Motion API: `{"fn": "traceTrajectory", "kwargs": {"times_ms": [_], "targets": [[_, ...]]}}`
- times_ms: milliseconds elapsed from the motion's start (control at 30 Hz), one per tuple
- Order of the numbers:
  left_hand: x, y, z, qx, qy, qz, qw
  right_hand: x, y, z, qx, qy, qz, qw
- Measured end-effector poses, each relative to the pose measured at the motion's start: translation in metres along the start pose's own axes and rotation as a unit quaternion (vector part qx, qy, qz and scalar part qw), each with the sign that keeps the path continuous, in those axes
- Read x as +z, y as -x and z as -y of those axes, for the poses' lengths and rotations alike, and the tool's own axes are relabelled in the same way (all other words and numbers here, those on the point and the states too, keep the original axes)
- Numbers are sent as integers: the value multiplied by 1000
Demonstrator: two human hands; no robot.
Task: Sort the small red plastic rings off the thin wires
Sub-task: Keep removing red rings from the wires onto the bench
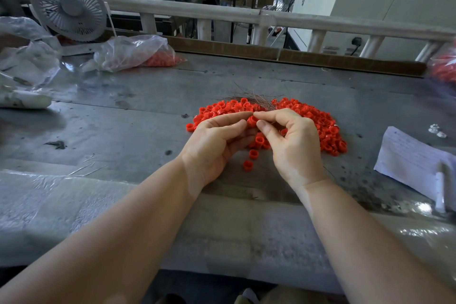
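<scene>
A person's two bare hands meet over a heap of small red plastic rings (306, 118) on a scuffed grey metal tabletop (138, 116). The left hand (214, 145) and the right hand (293, 145) close their grip from either side on a single ring (252, 121), fingertips pinching it just above the pile; whether a wire runs through it cannot be told. The rings are short, smooth, glossy cylinders with open centres, lying every which way in a broad crescent beyond the hands, with a few strays (248, 165) between the wrists, their holes facing upward. Behind the heap, touching it, lies a tangle of thin metallic wires (259, 99), hair-fine and splayed, most of their long axes running roughly left to right. A crinkled clear plastic bag (128, 52) holding more red rings sits at far left near a white fan (69, 6). A handwritten sheet of paper (409, 158) and a white pen (440, 187) lie at right.
</scene>
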State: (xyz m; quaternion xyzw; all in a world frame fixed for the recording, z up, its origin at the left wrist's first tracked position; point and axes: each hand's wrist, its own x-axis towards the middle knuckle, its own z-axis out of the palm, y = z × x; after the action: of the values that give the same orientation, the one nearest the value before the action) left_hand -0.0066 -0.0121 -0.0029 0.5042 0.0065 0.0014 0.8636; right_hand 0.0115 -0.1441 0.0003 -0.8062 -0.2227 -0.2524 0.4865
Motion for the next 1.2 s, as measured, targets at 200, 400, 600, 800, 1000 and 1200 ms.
{"fn": "traceTrajectory", "kwargs": {"times_ms": [200,400,600,800,1000,1200], "targets": [[0,0,1,12,-7,2,1000,0,1,1,-1,-4,10,1000],[-1,-1,2,16,-8,-1,1000,0,1,0,0,-6,15,1000],[-2,-2,2,21,0,-11,1000,1,0,0,-3,-7,16,1000],[-2,-2,3,27,-2,-21,999,2,1,0,-14,-3,16,1000],[-1,-1,2,34,-14,-17,999,0,1,0,-22,-2,19,1000],[1,0,1,34,-8,-10,999,-2,-1,1,34,-59,21,997]]}}
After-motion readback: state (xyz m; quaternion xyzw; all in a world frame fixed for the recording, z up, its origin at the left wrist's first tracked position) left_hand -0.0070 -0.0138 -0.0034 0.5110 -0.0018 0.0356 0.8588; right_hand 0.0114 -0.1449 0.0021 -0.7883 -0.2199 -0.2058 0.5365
